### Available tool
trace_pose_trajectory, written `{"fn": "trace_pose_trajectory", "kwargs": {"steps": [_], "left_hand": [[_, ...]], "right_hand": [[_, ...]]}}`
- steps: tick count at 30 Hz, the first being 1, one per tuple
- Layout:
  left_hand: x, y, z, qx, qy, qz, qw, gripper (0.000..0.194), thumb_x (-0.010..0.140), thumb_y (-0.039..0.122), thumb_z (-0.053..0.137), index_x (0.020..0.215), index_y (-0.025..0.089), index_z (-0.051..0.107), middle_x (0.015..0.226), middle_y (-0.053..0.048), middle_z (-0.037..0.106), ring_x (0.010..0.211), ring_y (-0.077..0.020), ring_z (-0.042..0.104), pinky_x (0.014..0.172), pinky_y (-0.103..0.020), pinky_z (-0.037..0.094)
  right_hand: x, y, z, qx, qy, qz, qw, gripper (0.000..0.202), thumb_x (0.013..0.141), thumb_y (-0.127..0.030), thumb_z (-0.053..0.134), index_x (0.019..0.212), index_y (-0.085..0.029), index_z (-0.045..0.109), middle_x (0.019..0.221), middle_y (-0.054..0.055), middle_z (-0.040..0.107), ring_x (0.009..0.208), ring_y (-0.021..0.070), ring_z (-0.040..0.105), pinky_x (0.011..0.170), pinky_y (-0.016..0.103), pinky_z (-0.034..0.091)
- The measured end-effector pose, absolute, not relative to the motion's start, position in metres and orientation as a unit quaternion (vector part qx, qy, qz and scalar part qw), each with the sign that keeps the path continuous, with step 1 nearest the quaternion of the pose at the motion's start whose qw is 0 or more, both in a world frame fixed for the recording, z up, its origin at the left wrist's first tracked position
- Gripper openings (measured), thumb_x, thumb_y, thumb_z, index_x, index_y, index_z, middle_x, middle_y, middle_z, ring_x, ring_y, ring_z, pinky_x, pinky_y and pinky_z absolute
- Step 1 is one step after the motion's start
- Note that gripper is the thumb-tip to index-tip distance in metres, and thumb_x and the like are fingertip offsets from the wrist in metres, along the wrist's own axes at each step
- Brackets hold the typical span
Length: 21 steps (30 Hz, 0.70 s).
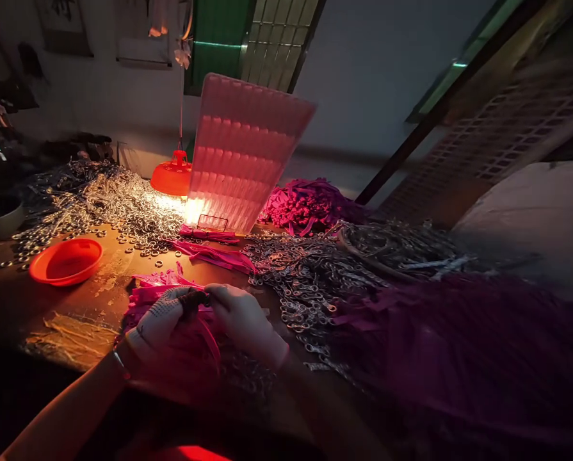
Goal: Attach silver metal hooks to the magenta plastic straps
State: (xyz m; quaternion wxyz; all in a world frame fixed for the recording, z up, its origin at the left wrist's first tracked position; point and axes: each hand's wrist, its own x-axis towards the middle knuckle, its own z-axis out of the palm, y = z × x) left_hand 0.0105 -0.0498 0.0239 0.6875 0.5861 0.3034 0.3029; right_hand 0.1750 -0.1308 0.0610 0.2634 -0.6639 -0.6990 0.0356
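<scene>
Both hands wear light gloves and meet over a pile of pink strips [146, 296] at the table's near edge. My left hand [160, 319] is closed around a small dark piece [193, 302], whose exact shape is too dim to make out. Touching the right end of that piece, my right hand [245, 323] has its thumb and fingertips pinched together. More pink strips [219, 256] lie flat just beyond the hands. To their right spreads a heap of metal ring pieces [310, 294].
A red bowl [66, 262] sits at the left. A red lamp [171, 174] hangs over another heap of metal rings [123, 205]. Behind stands a ribbed translucent panel [242, 153]. Purple strips [449, 346] are piled at the right, a magenta bundle [310, 205] at the back.
</scene>
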Motion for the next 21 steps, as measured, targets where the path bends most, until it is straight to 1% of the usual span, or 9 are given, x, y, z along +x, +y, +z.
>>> {"fn": "trace_pose_trajectory", "kwargs": {"steps": [3,6,8,10,11,13,16,18,21], "left_hand": [[0.010,-0.053,0.029,0.661,0.277,0.275,0.641,0.023,0.081,0.037,0.066,0.081,0.013,0.068,0.070,-0.002,0.060,0.060,-0.0107,0.046,0.056,-0.022,0.039],[0.012,-0.057,0.035,0.758,0.255,0.221,0.558,0.024,0.085,0.035,0.061,0.075,0.014,0.067,0.071,-0.001,0.062,0.064,-0.0124,0.047,0.061,-0.024,0.039],[0.015,-0.059,0.033,0.812,0.245,0.207,0.487,0.020,0.083,0.028,0.059,0.072,0.014,0.067,0.070,-0.002,0.064,0.065,-0.0143,0.049,0.062,-0.025,0.038],[0.017,-0.060,0.027,0.831,0.244,0.201,0.458,0.016,0.080,0.023,0.059,0.070,0.014,0.067,0.069,-0.003,0.064,0.064,-0.0155,0.050,0.060,-0.026,0.036],[0.018,-0.060,0.024,0.820,0.252,0.199,0.474,0.016,0.080,0.023,0.059,0.069,0.014,0.067,0.068,-0.003,0.064,0.062,-0.0152,0.049,0.058,-0.026,0.035],[0.019,-0.061,0.017,0.767,0.271,0.204,0.545,0.019,0.082,0.028,0.060,0.072,0.014,0.068,0.067,-0.003,0.063,0.059,-0.0140,0.047,0.055,-0.025,0.034],[0.021,-0.066,0.015,0.710,0.281,0.223,0.607,0.024,0.084,0.034,0.062,0.075,0.013,0.070,0.067,-0.002,0.061,0.056,-0.0120,0.045,0.052,-0.023,0.033],[0.022,-0.070,0.017,0.719,0.279,0.224,0.596,0.024,0.083,0.033,0.064,0.070,0.014,0.068,0.061,-0.001,0.058,0.054,-0.0112,0.042,0.050,-0.022,0.030],[0.024,-0.073,0.016,0.744,0.276,0.210,0.572,0.024,0.083,0.027,0.063,0.063,0.014,0.064,0.055,0.000,0.056,0.052,-0.0110,0.043,0.049,-0.021,0.029]], "right_hand": [[0.167,-0.141,0.058,-0.681,-0.699,-0.034,0.216,0.021,0.096,-0.022,0.050,0.100,-0.022,0.070,0.088,0.004,0.073,0.079,0.0180,0.064,0.067,0.026,0.038],[0.162,-0.150,0.054,-0.684,-0.697,-0.118,0.180,0.019,0.094,-0.021,0.051,0.095,-0.018,0.069,0.082,0.007,0.071,0.073,0.0201,0.062,0.064,0.029,0.033],[0.161,-0.153,0.049,-0.686,-0.695,-0.131,0.170,0.020,0.094,-0.019,0.048,0.095,-0.016,0.068,0.078,0.007,0.070,0.070,0.0200,0.061,0.063,0.030,0.031],[0.162,-0.154,0.045,-0.701,-0.685,-0.102,0.171,0.022,0.096,-0.019,0.045,0.096,-0.017,0.067,0.079,0.007,0.070,0.070,0.0193,0.062,0.063,0.030,0.032],[0.164,-0.155,0.044,-0.707,-0.680,-0.080,0.179,0.023,0.097,-0.020,0.045,0.099,-0.017,0.067,0.081,0.007,0.071,0.072,0.0190,0.063,0.064,0.029,0.033],[0.167,-0.157,0.045,-0.708,-0.678,-0.031,0.193,0.023,0.097,-0.023,0.047,0.111,-0.019,0.064,0.090,0.006,0.073,0.079,0.0188,0.065,0.067,0.028,0.035],[0.175,-0.159,0.049,-0.706,-0.689,0.025,0.160,0.039,0.092,-0.030,0.055,0.130,-0.020,0.054,0.092,0.006,0.074,0.081,0.0206,0.068,0.065,0.027,0.036],[0.178,-0.160,0.047,-0.717,-0.685,0.041,0.124,0.038,0.091,-0.034,0.056,0.126,-0.019,0.056,0.087,0.006,0.075,0.078,0.0217,0.069,0.062,0.027,0.035],[0.181,-0.160,0.037,-0.708,-0.699,0.027,0.097,0.023,0.095,-0.034,0.052,0.106,-0.016,0.062,0.081,0.008,0.074,0.073,0.0218,0.070,0.058,0.028,0.031]]}}
